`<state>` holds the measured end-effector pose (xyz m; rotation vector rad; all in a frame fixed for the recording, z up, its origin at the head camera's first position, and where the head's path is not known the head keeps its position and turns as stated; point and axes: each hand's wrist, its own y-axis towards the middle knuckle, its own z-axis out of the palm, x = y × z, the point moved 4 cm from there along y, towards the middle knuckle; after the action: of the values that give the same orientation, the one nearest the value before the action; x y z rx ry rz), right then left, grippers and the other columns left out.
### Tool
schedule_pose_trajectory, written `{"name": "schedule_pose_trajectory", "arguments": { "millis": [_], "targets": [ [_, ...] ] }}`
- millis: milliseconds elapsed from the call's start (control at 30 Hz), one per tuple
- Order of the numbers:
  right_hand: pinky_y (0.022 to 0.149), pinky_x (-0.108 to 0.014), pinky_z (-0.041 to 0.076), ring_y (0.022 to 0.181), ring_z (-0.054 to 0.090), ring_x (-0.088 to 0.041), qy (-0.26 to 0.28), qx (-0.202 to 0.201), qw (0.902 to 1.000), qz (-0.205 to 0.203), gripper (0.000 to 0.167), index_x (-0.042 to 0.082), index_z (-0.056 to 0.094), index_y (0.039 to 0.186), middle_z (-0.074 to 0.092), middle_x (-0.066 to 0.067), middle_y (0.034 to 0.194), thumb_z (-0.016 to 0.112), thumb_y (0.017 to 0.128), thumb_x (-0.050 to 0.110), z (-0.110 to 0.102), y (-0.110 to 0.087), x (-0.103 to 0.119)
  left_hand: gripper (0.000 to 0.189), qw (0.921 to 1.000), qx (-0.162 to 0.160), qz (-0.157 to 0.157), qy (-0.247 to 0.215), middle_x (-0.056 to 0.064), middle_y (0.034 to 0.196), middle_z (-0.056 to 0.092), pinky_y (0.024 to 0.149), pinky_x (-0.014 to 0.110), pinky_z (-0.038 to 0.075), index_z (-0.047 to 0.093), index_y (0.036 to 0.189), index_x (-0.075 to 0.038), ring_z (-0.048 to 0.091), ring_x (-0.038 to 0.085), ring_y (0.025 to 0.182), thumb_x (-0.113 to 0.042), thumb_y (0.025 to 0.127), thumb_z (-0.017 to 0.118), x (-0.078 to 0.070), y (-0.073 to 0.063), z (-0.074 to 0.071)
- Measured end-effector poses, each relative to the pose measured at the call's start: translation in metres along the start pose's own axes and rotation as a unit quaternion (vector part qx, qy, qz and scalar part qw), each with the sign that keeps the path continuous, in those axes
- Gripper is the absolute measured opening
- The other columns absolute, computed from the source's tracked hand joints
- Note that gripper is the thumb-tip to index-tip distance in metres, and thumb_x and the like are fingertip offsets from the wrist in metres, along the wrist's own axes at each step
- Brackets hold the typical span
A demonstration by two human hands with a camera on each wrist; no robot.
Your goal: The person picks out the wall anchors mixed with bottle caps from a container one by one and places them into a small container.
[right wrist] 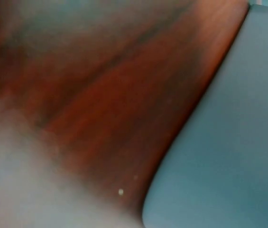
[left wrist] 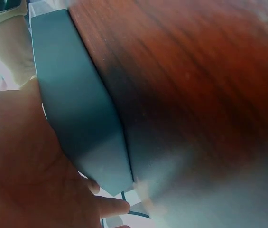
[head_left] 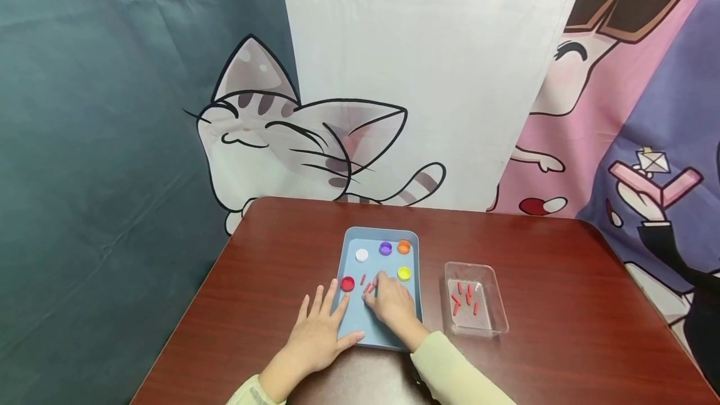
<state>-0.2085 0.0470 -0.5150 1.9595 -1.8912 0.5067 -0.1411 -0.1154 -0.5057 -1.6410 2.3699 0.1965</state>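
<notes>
On the blue tray (head_left: 351, 324) my right hand (head_left: 392, 300) is bent over, its thumb and forefinger closing about a small red stick (head_left: 371, 290). More short red sticks (head_left: 362, 279) lie just left of those fingertips. My left hand (head_left: 316, 337) spreads its fingers flat along the tray's left edge and near corner, holding nothing. A red round cap (head_left: 347, 284) sits close beyond its fingertips. In the left wrist view the left palm (left wrist: 24, 161) lies against the tray's side wall (left wrist: 77, 95). The right wrist view shows the tray wall (right wrist: 224, 142) but no fingers.
White (head_left: 362, 255), purple (head_left: 385, 248), orange (head_left: 404, 247) and yellow (head_left: 404, 274) round caps sit on the tray. To its right a clear plastic box (head_left: 489, 324) holds several red sticks (head_left: 469, 295). Both stand on a brown wooden table (head_left: 551, 292), with a printed curtain (head_left: 427, 67) behind.
</notes>
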Motion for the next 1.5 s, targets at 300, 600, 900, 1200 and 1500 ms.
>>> {"name": "schedule_pose_trajectory", "arguments": {
  "millis": [300,600,900,1200,1500],
  "targets": [
    [0.058,-0.039,0.045,0.063,0.053,-0.021,0.002,-0.007,0.9998,-0.019,0.032,0.015,0.053,0.083,0.054,-0.002,0.07,0.083,0.082,0.026,-0.004,0.0,-0.002,0.082,1.0,0.005,-0.001,-0.002,0.018,0.168,0.017,0.118,0.067,0.016,0.042,0.156,-0.013,0.02,0.048,0.151,-0.069,0.096,0.048,-0.001,0.002,-0.001],
    [0.057,-0.031,0.043,0.061,0.05,-0.015,0.053,0.017,0.9984,-0.01,0.026,0.014,0.058,0.082,0.052,0.002,0.065,0.082,0.079,0.023,-0.013,0.002,-0.006,0.082,0.9999,0.009,-0.008,-0.003,0.018,0.168,0.017,0.118,0.067,0.016,0.043,0.155,-0.013,0.02,0.048,0.151,-0.069,0.096,0.049,0.0,-0.001,-0.003],
    [0.055,-0.027,0.038,0.057,0.046,-0.009,0.092,0.007,0.9947,-0.045,0.023,0.013,0.061,0.081,0.051,0.006,0.063,0.082,0.078,0.022,-0.026,-0.009,-0.011,0.083,1.0,0.005,-0.004,-0.003,0.018,0.168,0.017,0.117,0.067,0.016,0.043,0.155,-0.012,0.02,0.048,0.15,-0.07,0.096,0.047,0.001,0.0,-0.001],
    [0.057,-0.025,0.038,0.059,0.045,-0.005,0.104,-0.033,0.9915,-0.07,0.021,0.015,0.064,0.084,0.053,0.009,0.064,0.083,0.078,0.023,-0.038,-0.021,-0.014,0.085,0.9999,0.012,-0.008,-0.002,0.017,0.168,0.016,0.118,0.067,0.016,0.04,0.156,-0.014,0.018,0.047,0.151,-0.072,0.095,0.045,0.001,-0.002,0.001],
    [0.055,-0.024,0.039,0.057,0.045,-0.005,0.14,-0.041,0.9866,-0.072,0.02,0.015,0.066,0.088,0.053,0.01,0.065,0.084,0.079,0.02,-0.046,-0.027,-0.018,0.084,0.9999,0.006,-0.013,0.008,0.016,0.168,0.016,0.118,0.066,0.015,0.04,0.157,-0.015,0.017,0.047,0.152,-0.072,0.095,0.045,0.0,0.0,0.0]
  ]
}}
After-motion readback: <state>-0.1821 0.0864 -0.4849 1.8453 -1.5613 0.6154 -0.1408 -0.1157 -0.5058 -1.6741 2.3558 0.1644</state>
